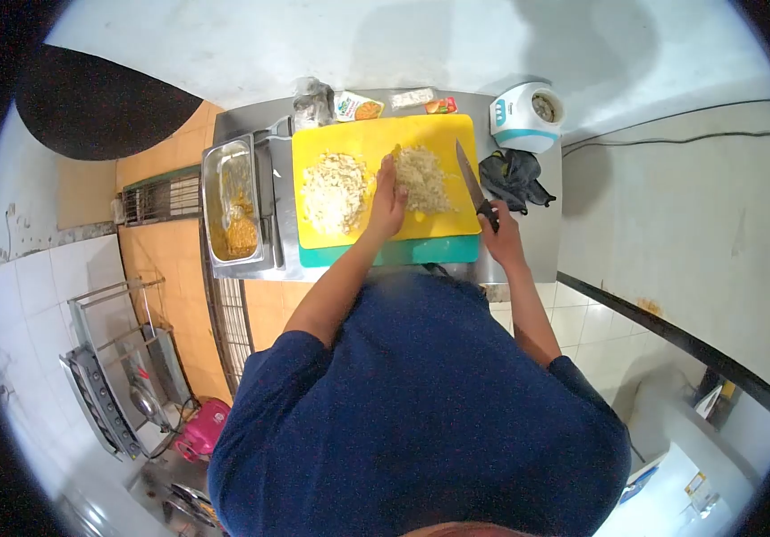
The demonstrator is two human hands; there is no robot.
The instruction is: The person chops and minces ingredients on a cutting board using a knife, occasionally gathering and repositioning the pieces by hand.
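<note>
the yellow board [349,136] at upper centre of the frame looks firm, best lifted by its edges. on it, the left pile [336,192] and smaller right pile [424,179] of pale chopped bits seem light and loose, easiest scooped by palm. the left hand [388,202], fingers extended, unclenched, is between them. the knife [470,176], right of centre, seems rigid; the right hand [503,238] grasps its black handle [489,216], likely the safest hold.

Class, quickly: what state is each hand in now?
Left hand: open, between two piles of pale chopped food.
Right hand: closed, holding the black-handled steel knife.
</note>
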